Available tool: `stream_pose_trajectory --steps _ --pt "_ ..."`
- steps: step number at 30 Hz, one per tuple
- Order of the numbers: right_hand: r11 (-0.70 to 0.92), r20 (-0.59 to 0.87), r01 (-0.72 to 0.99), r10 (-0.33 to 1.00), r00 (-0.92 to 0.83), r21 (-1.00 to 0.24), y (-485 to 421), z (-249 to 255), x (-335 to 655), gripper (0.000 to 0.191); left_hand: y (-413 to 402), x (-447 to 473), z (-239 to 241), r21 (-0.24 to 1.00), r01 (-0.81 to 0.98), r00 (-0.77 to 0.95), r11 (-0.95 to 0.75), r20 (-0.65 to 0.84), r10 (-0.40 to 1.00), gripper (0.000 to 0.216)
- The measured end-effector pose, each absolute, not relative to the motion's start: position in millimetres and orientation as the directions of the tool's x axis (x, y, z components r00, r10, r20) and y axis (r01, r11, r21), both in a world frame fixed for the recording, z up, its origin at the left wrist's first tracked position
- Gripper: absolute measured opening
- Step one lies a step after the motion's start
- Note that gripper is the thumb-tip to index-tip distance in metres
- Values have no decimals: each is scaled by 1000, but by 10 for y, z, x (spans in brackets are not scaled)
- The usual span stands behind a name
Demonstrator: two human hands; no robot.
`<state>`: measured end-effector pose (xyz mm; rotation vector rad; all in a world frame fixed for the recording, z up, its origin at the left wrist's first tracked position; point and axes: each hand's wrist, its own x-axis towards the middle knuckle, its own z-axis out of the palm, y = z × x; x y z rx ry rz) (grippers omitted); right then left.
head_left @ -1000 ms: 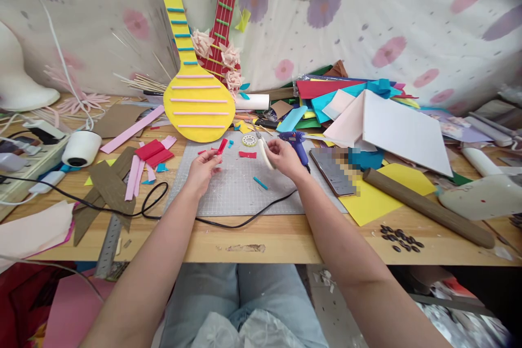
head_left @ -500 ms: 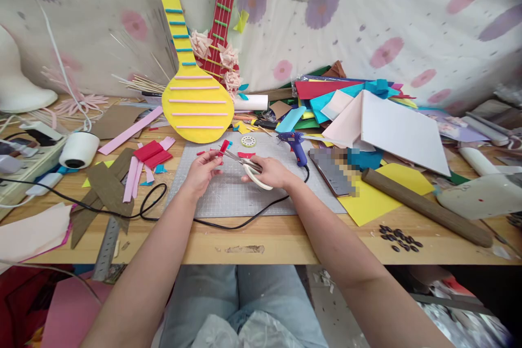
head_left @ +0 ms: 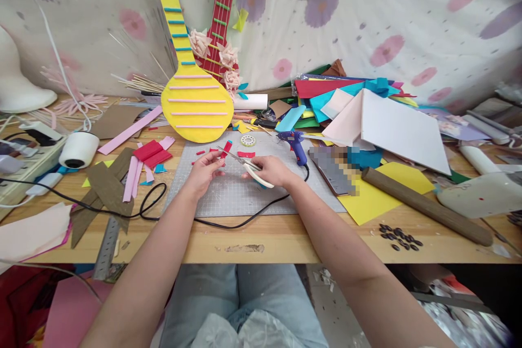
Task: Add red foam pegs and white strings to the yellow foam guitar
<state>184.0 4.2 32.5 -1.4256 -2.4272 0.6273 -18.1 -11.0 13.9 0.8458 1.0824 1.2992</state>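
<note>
Between the fingers of my left hand (head_left: 205, 173) is a small red strip (head_left: 227, 148), pinched and pointing up. My right hand (head_left: 269, 170) grips a pair of scissors (head_left: 260, 176) by the pale handles, with the blades pointing left and reaching the strip. Both hands are over the grey cutting mat (head_left: 228, 204). A flat red piece (head_left: 246, 154) lies on the mat just beyond the scissors, and small red scraps (head_left: 200, 152) lie beyond my left hand. A white tape roll (head_left: 248, 140) sits at the mat's far side.
A blue glue gun (head_left: 294, 144) stands at the mat's right, its black cable (head_left: 240, 227) crossing the front. The yellow lute-shaped craft (head_left: 198, 103) leans at the back. To the right are a phone (head_left: 332, 174), a brown roll (head_left: 424, 206) and dark beads (head_left: 399, 237).
The red strip has tilted and shifted slightly right, showing more of its length. The scissors have turned a little, their handles now closer together.
</note>
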Motion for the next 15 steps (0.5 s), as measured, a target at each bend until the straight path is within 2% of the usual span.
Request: stream_pose_trajectory --steps 6,11,13,15 --pt "370 35 815 917 -397 -445 73 359 1892 50 -124 -159 159 938 -327 -64 115 -144 988 33" --pt "70 114 956 993 -38 -285 143 283 1906 36 -132 -151 155 926 -348 -35 147 -170 985 34" --pt "19 132 971 991 13 -237 185 236 1930 30 -129 -154 141 923 -350 -20 164 -182 983 35" --pt "-1 139 970 990 36 -242 225 202 1966 31 -123 -155 126 924 -344 -13 166 -182 983 35"
